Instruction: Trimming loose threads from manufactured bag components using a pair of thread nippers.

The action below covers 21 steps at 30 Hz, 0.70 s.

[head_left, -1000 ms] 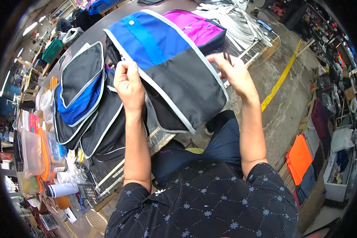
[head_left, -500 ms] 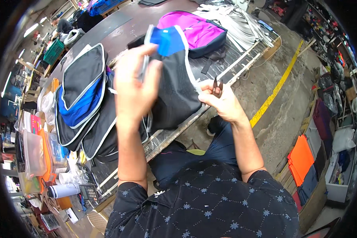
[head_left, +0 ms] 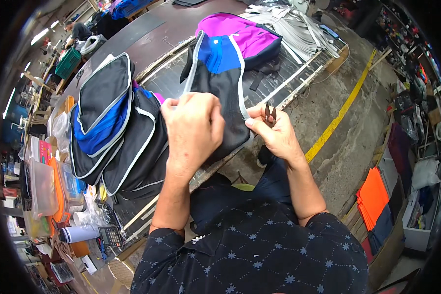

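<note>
While the right hand (head_left: 280, 135) pinches the panel (head_left: 220, 81), apparently positioning it, next needing steadiness, the left hand (head_left: 193, 130) hides its grip.

On the table (head_left: 181, 19), bag pieces (head_left: 105, 88) are lying left of a fabric panel (head_left: 221, 88), a backpack (head_left: 259, 35) is resting behind it, and strips (head_left: 301, 34) are lying right of the backpack.

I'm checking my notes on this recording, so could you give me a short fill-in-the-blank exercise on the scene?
1. The small dark snips are in the ____ hand.
2. The left hand is at the edge of a bag piece coloured black and ____.
3. The pile of dark pieces lies to the person's ____.
4. The line on the floor is ____.

Missing words: right; blue; left; yellow.
</note>
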Tool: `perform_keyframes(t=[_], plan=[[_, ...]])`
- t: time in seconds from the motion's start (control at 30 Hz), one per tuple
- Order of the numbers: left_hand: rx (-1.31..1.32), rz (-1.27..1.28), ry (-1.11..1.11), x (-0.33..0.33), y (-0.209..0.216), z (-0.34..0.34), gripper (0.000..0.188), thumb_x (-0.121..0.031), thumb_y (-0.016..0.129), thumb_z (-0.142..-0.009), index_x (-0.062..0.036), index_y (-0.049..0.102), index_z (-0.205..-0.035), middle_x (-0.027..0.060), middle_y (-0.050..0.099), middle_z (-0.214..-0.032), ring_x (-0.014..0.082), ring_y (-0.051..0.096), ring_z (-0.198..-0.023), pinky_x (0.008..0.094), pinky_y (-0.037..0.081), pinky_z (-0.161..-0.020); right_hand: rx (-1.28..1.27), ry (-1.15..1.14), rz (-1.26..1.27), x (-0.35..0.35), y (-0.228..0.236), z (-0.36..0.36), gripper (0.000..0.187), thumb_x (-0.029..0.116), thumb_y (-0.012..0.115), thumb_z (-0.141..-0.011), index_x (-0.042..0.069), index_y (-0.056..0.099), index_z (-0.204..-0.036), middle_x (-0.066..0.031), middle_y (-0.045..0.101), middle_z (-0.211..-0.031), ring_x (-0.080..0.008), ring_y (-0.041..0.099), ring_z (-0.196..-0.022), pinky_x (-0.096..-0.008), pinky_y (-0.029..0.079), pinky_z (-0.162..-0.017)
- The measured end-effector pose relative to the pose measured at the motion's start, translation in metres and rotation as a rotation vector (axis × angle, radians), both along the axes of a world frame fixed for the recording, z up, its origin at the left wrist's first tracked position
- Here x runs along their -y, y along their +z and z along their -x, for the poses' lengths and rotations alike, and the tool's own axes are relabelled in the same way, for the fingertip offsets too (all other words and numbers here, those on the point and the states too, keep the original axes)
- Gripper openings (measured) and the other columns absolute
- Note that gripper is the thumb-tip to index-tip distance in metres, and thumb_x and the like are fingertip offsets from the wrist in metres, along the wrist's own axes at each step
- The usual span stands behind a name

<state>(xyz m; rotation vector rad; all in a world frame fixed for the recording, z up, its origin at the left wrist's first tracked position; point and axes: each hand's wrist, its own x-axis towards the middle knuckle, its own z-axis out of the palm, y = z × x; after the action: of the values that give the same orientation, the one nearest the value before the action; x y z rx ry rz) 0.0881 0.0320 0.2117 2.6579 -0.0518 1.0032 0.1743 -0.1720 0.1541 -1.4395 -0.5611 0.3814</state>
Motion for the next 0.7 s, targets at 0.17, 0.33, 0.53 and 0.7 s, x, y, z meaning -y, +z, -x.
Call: perform_keyframes(t=[0.17, 0.33, 0.53, 0.7], plan=[[-0.017, -0.041, 0.162, -0.006, 0.002, 0.017, 0.019, -0.015, 0.073, -0.095, -0.0108, 0.074, -0.114, 0.0059, 0.075, -0.101, 0.0281, 0.072, -0.106, 0.0539, 0.039, -0.103, -0.132, 0.065, -0.073, -0.005, 0.005, 0.002, 0.019, 0.015, 0.072, -0.108, -0.002, 0.077, -0.116, 0.0018, 0.07, -0.086, -0.0066, 0.062, -0.075, -0.0265, 0.051, -0.069], [-0.032, -0.109, 0.068, 0.019, 0.005, 0.024, 0.036, -0.018, 0.079, -0.094, -0.0108, 0.073, -0.129, 0.0051, 0.074, -0.11, 0.0224, 0.069, -0.111, 0.0568, 0.035, -0.109, -0.041, 0.066, -0.064, -0.022, 0.017, 0.007, 0.019, 0.017, 0.071, -0.11, 0.0, 0.079, -0.114, 0.005, 0.069, -0.085, -0.0031, 0.058, -0.073, -0.0233, 0.047, -0.066], [0.05, 0.013, 0.028, 0.011, -0.003, 0.025, 0.01, -0.019, 0.085, -0.089, -0.0155, 0.076, -0.091, -0.0034, 0.073, -0.088, 0.0182, 0.07, -0.095, 0.0518, 0.035, -0.1, -0.033, 0.03, -0.079, -0.023, 0.011, 0.007, 0.018, 0.018, 0.072, -0.11, 0.001, 0.079, -0.114, 0.0058, 0.07, -0.089, -0.0022, 0.057, -0.073, -0.0226, 0.046, -0.066], [0.116, 0.074, -0.023, 0.006, -0.006, 0.031, 0.01, -0.015, 0.087, -0.087, -0.0164, 0.077, -0.09, -0.0041, 0.075, -0.087, 0.0166, 0.071, -0.093, 0.0475, 0.034, -0.102, -0.143, 0.038, -0.088, -0.018, 0.019, 0.011, 0.018, 0.019, 0.072, -0.109, 0.002, 0.078, -0.111, 0.006, 0.069, -0.086, -0.0026, 0.057, -0.073, -0.0228, 0.047, -0.067]])
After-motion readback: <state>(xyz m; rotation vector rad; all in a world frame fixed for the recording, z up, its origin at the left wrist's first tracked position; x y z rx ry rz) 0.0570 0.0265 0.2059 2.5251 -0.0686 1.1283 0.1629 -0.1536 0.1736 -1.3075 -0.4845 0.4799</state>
